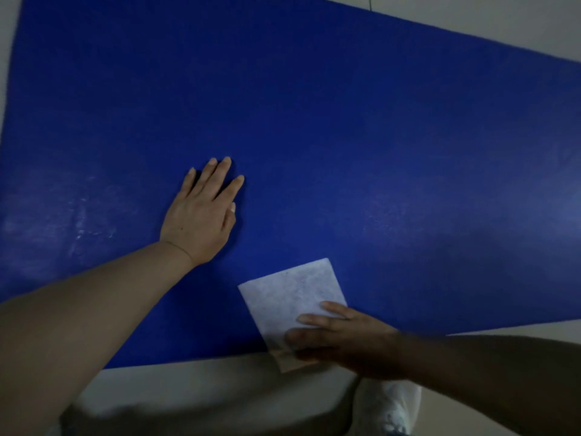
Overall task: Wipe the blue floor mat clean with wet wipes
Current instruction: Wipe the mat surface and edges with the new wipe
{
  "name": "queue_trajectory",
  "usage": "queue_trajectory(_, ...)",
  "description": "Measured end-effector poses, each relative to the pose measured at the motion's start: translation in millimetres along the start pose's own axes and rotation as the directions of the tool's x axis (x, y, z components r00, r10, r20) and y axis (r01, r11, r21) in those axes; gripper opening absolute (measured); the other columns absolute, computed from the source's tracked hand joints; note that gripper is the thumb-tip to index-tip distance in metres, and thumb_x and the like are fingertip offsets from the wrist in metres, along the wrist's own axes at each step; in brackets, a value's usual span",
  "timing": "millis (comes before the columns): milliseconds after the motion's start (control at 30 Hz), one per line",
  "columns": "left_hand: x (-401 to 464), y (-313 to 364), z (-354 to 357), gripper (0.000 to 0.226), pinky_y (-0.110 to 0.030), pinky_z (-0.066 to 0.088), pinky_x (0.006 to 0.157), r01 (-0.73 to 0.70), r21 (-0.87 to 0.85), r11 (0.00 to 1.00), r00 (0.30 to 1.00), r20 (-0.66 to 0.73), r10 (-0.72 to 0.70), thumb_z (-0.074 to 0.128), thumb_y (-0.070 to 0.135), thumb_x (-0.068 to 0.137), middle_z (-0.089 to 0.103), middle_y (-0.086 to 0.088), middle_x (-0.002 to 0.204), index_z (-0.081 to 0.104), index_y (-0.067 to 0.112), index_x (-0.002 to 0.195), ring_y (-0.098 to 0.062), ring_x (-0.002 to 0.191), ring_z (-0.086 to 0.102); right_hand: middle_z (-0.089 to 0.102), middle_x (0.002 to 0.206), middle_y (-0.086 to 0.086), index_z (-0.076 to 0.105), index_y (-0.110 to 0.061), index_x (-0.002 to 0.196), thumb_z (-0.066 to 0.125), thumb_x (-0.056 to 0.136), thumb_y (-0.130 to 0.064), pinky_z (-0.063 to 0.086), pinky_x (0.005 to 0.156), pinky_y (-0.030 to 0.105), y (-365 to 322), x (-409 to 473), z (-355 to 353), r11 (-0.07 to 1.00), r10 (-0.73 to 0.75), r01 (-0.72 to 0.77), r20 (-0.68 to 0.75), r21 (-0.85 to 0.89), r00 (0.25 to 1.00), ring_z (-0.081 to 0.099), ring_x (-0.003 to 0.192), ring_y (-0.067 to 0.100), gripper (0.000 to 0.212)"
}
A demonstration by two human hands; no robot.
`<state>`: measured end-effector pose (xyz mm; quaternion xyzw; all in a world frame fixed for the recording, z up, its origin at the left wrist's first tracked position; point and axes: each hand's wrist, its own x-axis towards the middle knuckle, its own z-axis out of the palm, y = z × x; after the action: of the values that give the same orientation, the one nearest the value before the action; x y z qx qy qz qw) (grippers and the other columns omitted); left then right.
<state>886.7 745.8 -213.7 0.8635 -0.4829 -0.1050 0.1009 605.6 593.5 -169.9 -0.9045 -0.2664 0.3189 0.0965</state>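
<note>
The blue floor mat [314, 127] fills most of the head view, lying flat on a pale floor. My left hand [201, 215] rests palm down on the mat left of centre, fingers spread, holding nothing. A white wet wipe [292, 294], folded into a square, lies at the mat's near edge with one corner over the floor. My right hand [339, 338] presses down on the wipe's near right part, fingers flat on it. Pale wet streaks show on the mat at the left.
Pale floor [204, 382] borders the mat at the near side, the left edge and the far right corner. A white shoe [386, 407] shows at the bottom, right under my right forearm.
</note>
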Motion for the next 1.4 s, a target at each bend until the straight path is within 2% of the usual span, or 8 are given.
queue_trajectory(400, -3, -1, 4, 0.055, -0.048, 0.016, 0.117, 0.007, -0.014, 1.0, 1.0, -0.008, -0.007, 0.02, 0.029, 0.097, 0.027, -0.014, 0.155, 0.043, 0.007, 0.142, -0.029, 0.143, 0.024, 0.018, 0.156, -0.009, 0.033, -0.034, 0.142, 0.056, 0.087, -0.042, 0.012, 0.112, 0.048, 17, -40, -13, 1.0, 0.017, -0.018, 0.04, 0.002, 0.999, 0.007, 0.144, 0.015, 0.06)
queue_trajectory(533, 2, 1, 2, 0.052, -0.05, 0.019, 0.116, 0.012, -0.05, 0.999, 0.998, -0.058, -0.015, 0.024, 0.027, 0.096, 0.035, -0.014, 0.151, 0.053, 0.005, 0.133, -0.03, 0.141, 0.028, 0.034, 0.146, -0.013, 0.039, -0.037, 0.134, 0.058, 0.084, -0.052, 0.041, 0.105, 0.039, 13, -21, -15, 0.995, 0.071, -0.073, -0.029, -0.073, 0.997, 0.03, 0.138, 0.012, 0.056)
queue_trajectory(733, 34, 21, -6, 0.049, -0.048, 0.015, 0.117, -0.045, -0.11, 0.993, 0.993, -0.117, 0.032, 0.027, 0.025, 0.095, 0.038, -0.016, 0.149, 0.059, 0.004, 0.127, -0.033, 0.14, 0.03, 0.013, 0.158, -0.01, 0.022, -0.031, 0.149, 0.05, 0.091, -0.049, 0.011, 0.119, 0.04, 26, 6, 0, 0.98, 0.03, -0.054, -0.122, -0.192, 0.992, 0.014, 0.144, 0.01, 0.067)
queue_trajectory(867, 63, 33, -6, 0.051, -0.048, 0.015, 0.117, -0.034, -0.121, 0.992, 0.992, -0.122, 0.019, 0.026, 0.026, 0.095, 0.036, -0.016, 0.15, 0.056, 0.005, 0.13, -0.033, 0.141, 0.028, 0.015, 0.157, -0.006, 0.019, -0.025, 0.149, 0.032, 0.097, -0.045, 0.008, 0.116, 0.039, 48, 14, 6, 0.954, 0.239, -0.28, -0.286, -0.111, 0.928, 0.016, 0.144, 0.011, 0.057)
queue_trajectory(1100, 124, 48, -13, 0.047, -0.04, 0.004, 0.119, 0.061, -0.182, 0.981, 0.979, -0.178, -0.094, 0.028, 0.024, 0.099, 0.025, -0.011, 0.156, 0.046, 0.01, 0.14, -0.027, 0.146, 0.015, 0.024, 0.155, -0.004, 0.028, -0.018, 0.146, 0.023, 0.102, -0.037, 0.017, 0.113, 0.038, 100, 51, -34, 0.711, 0.688, -0.636, -0.481, 0.299, 0.543, 0.023, 0.142, 0.013, 0.049)
queue_trajectory(1200, 162, 54, -20, 0.048, -0.037, -0.003, 0.12, 0.123, -0.166, 0.978, 0.977, -0.155, -0.149, 0.031, 0.022, 0.101, 0.009, -0.008, 0.161, 0.032, 0.014, 0.148, -0.023, 0.148, 0.002, 0.039, 0.147, 0.001, 0.047, -0.01, 0.138, 0.063, 0.086, -0.016, 0.027, 0.115, 0.036, 138, 59, -53, 0.605, 0.774, -0.676, -0.51, 0.421, 0.375, 0.04, 0.136, 0.021, 0.055)
queue_trajectory(1267, 188, 56, -21, 0.05, -0.038, -0.004, 0.12, 0.171, -0.13, 0.977, 0.974, -0.127, -0.187, 0.029, 0.025, 0.102, 0.0, -0.007, 0.161, 0.023, 0.017, 0.151, -0.022, 0.148, -0.005, 0.032, 0.147, -0.01, 0.051, -0.018, 0.135, 0.062, 0.088, -0.019, 0.026, 0.114, 0.026, 160, 52, -74, 0.478, 0.873, -0.56, -0.434, 0.677, 0.222, 0.036, 0.137, 0.015, 0.048)
queue_trajectory(1400, 216, 49, -12, 0.054, -0.04, -0.006, 0.119, 0.225, -0.025, 0.974, 0.972, -0.066, -0.226, 0.02, 0.032, 0.103, -0.011, -0.007, 0.161, 0.009, 0.021, 0.154, -0.023, 0.147, -0.011, 0.063, 0.106, -0.009, 0.065, -0.024, 0.106, 0.039, 0.102, -0.028, 0.047, 0.082, 0.016, 202, 35, -120, 0.02, 0.967, 0.19, 0.03, 0.982, -0.252, 0.059, 0.097, 0.008, 0.025)
